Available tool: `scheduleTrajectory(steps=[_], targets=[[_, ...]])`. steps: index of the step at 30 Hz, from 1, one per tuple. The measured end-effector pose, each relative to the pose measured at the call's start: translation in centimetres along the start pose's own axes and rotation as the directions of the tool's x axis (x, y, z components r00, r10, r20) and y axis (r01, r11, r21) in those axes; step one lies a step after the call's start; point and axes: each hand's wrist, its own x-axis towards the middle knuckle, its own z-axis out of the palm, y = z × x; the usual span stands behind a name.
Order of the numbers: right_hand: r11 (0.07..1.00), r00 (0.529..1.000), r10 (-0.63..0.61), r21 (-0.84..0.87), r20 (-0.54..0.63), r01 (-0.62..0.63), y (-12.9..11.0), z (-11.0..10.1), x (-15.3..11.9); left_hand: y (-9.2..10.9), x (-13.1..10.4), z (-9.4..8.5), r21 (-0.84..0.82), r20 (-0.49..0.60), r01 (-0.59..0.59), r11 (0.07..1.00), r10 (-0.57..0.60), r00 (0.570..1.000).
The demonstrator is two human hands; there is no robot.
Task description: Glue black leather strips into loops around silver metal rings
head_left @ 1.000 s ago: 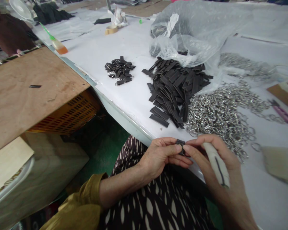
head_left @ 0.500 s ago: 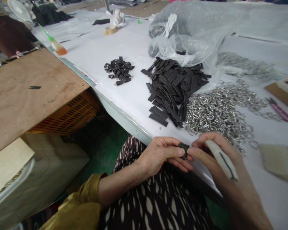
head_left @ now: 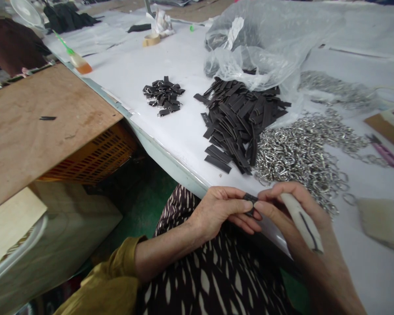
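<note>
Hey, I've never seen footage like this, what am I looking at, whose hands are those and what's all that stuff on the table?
There is no machine here. The picture comes from a camera worn on a person's head, looking down at their own two bare hands at the edge of a white table. The left hand and right hand together pinch a small black strap piece. The right hand also holds a white tool, whose kind I cannot tell. On the table lie a heap of black strips, a heap of metal rings, a smaller pile of folded black pieces and a clear plastic bag.
</note>
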Motion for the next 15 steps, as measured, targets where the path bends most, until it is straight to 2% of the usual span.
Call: scheduleTrajectory(steps=[4,7,11,15], targets=[[0.997,0.996,0.045,0.057,0.082,-0.05,0.3,-0.4,0.2,0.2,0.0,-0.3,0.003,0.078,0.025,1.0,-0.026,0.997],[0.998,0.996,0.043,0.042,0.084,-0.047,0.4,-0.5,0.2,0.1,0.2,-0.4,-0.004,0.086,0.031,0.999,-0.031,0.996],[1.0,1.0,-0.025,-0.01,-0.006,0.025,0.2,-0.3,-0.1,-0.1,0.4,-0.1,-0.031,0.028,-0.002,1.0,0.003,1.0],[0.997,0.993,-0.003,-0.071,-0.118,-0.005,0.1,-1.0,-0.8,0.1,0.2,0.2,-0.026,-0.046,0.0,1.0,-0.001,0.999]])
